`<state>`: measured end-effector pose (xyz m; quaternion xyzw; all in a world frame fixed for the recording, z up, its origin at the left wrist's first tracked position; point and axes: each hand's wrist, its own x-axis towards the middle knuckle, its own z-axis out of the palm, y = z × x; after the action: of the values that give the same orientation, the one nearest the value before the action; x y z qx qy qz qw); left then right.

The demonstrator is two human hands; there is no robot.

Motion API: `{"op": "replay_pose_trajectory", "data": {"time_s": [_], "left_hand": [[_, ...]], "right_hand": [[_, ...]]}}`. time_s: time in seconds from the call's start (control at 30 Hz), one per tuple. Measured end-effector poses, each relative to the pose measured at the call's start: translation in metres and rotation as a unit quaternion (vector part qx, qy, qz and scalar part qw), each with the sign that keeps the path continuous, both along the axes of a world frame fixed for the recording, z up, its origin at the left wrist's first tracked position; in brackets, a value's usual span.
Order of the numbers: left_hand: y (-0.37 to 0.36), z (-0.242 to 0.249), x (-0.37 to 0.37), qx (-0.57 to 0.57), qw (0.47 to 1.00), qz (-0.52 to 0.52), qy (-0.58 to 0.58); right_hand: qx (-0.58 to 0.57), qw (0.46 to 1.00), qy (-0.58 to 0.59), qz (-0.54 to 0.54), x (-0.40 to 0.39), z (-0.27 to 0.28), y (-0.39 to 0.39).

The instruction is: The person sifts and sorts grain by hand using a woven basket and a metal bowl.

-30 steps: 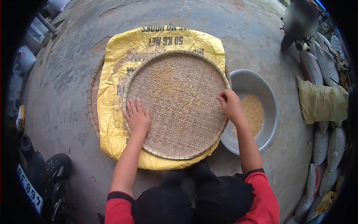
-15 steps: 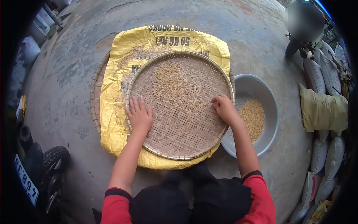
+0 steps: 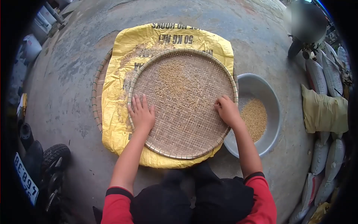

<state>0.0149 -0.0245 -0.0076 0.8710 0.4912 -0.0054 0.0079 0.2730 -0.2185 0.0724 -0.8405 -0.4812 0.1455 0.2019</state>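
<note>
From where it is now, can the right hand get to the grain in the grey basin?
Probably yes. The right hand rests on the woven tray at its right rim, and the grey basin sits just beside that rim, open on top. Nothing covers the grain, though the tray's edge overlaps the basin slightly.

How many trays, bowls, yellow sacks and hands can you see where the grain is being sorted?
Woven trays: 2, the top tray and the lower tray peeking out under the sack
Yellow sack: 1
Grey bowl: 1
Hands: 2, the left hand and the right hand, both on the top tray
Total: 6
</note>
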Motion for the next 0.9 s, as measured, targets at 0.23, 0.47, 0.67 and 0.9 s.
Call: {"op": "replay_pose_trajectory", "data": {"time_s": [0.23,0.47,0.67,0.9], "left_hand": [[0.0,0.001,0.0,-0.003,1.0,0.002,0.001],[0.0,0.0,-0.001,0.001,1.0,0.0,-0.007],[0.0,-0.003,-0.001,0.017,1.0,-0.006,-0.006],[0.0,0.0,0.0,0.001,1.0,0.001,0.01]], "right_hand": [[0.069,0.967,-0.066,-0.234,0.023,0.033,-0.061],[0.109,0.984,0.095,-0.104,-0.02,0.017,-0.007],[0.047,0.995,0.029,-0.079,-0.027,-0.012,0.02],[-0.012,0.983,0.126,-0.131,-0.026,-0.009,0.024]]}}
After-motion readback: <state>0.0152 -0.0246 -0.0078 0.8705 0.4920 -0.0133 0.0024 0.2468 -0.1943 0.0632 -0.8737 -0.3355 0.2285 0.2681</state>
